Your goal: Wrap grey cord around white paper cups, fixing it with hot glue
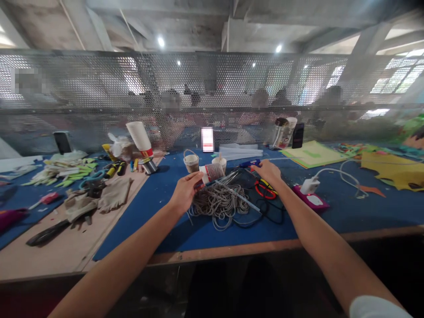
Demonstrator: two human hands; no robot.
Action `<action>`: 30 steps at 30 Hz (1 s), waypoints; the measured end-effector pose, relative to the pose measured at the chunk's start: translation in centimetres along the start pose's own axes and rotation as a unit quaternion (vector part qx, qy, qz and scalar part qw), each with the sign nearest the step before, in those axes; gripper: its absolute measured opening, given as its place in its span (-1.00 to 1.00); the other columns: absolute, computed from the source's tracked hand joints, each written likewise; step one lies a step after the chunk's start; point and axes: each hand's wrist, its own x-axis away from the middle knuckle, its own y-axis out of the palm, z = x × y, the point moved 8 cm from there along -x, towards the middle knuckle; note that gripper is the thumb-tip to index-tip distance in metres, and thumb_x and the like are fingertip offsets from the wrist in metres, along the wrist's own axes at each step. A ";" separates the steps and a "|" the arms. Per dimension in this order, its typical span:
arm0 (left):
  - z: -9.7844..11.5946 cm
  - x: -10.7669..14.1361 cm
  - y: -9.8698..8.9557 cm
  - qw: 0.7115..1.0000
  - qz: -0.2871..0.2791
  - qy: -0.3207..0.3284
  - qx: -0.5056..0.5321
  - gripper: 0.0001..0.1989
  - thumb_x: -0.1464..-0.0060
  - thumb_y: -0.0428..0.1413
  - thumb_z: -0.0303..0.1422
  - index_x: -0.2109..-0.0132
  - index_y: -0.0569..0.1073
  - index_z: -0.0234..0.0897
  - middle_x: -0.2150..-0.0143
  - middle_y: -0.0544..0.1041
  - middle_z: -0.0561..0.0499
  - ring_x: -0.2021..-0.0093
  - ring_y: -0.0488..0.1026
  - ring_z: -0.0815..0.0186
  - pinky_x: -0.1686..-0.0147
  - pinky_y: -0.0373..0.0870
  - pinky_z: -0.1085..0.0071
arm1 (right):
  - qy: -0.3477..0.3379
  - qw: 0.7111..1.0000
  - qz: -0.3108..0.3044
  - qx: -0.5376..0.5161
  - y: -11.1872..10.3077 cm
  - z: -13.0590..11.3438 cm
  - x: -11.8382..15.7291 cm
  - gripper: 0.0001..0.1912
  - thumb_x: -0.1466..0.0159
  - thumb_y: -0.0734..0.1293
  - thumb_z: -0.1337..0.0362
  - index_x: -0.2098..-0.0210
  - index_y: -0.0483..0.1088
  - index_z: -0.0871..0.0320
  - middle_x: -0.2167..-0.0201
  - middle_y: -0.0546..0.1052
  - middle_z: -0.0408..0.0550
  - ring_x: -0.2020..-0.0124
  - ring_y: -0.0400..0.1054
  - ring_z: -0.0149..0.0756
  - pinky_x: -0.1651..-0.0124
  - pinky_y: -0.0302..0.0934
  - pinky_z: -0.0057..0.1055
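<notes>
My left hand (187, 190) grips a printed paper cup (212, 173), tipped on its side above a loose pile of grey cord (221, 205). My right hand (269, 171) is closed on a blue glue gun (249, 164), whose nozzle end points left toward the cup. Clear glue sticks (247, 199) lie across the cord. Red and yellow-handled scissors (265, 190) rest just below my right hand. Behind the held cup stand a small cup with a looped handle (191, 162) and a second pale cup (220, 162), partly hidden.
A stack of paper cups (138, 138) leans at the left, near gloves (114, 194) and cutters (115, 168). At the right are a purple power strip (311, 198) with a white charger (310, 184) and yellow felt (392, 170). A lit phone (207, 139) stands before the mesh screen (228, 84).
</notes>
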 end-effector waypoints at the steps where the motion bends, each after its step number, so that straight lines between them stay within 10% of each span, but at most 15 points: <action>1: -0.1 0.0 0.1 1.000 -0.007 0.002 -0.001 -0.60 0.21 0.42 -0.24 0.22 0.61 -0.39 0.27 0.63 -0.09 0.32 0.49 0.36 0.30 0.43 0.46 | 0.004 1.000 -0.003 0.005 0.2 0.1 0.0 -0.47 -0.24 0.28 -0.12 0.07 0.47 0.19 0.13 0.59 0.21 0.01 0.46 0.04 0.06 0.24 -0.21; 9: -0.1 0.3 0.7 0.999 -0.037 0.019 -0.016 -0.60 0.16 0.40 -0.21 0.18 0.63 -0.38 0.32 0.61 -0.06 0.35 0.47 0.38 0.33 0.43 0.48 | -0.093 0.991 0.091 -0.012 -2.7 -3.7 2.8 -0.73 -0.35 0.23 0.10 0.12 0.44 0.11 -0.01 0.49 0.09 -0.08 0.35 -0.07 -0.08 0.19 -0.20; 16: 0.2 1.0 1.3 0.998 -0.041 0.019 -0.053 -0.60 0.16 0.40 -0.20 0.18 0.64 -0.35 0.32 0.60 -0.04 0.37 0.45 0.41 0.43 0.37 0.55 | -0.481 0.842 0.134 -0.204 -6.0 -14.2 14.1 -0.83 -0.36 0.30 0.12 0.15 0.42 0.06 0.20 0.52 -0.07 0.13 0.39 -0.23 0.04 0.21 -0.29; 30: 0.5 2.2 2.5 0.991 -0.073 0.043 -0.099 -0.67 0.05 0.34 -0.22 0.13 0.65 -0.29 0.28 0.62 -0.04 0.41 0.41 0.43 0.46 0.32 0.55 | -0.517 0.830 0.173 -0.115 -6.0 -15.2 16.1 -0.94 -0.38 0.26 0.29 0.22 0.37 0.09 0.27 0.54 -0.10 0.18 0.38 -0.25 0.09 0.11 -0.26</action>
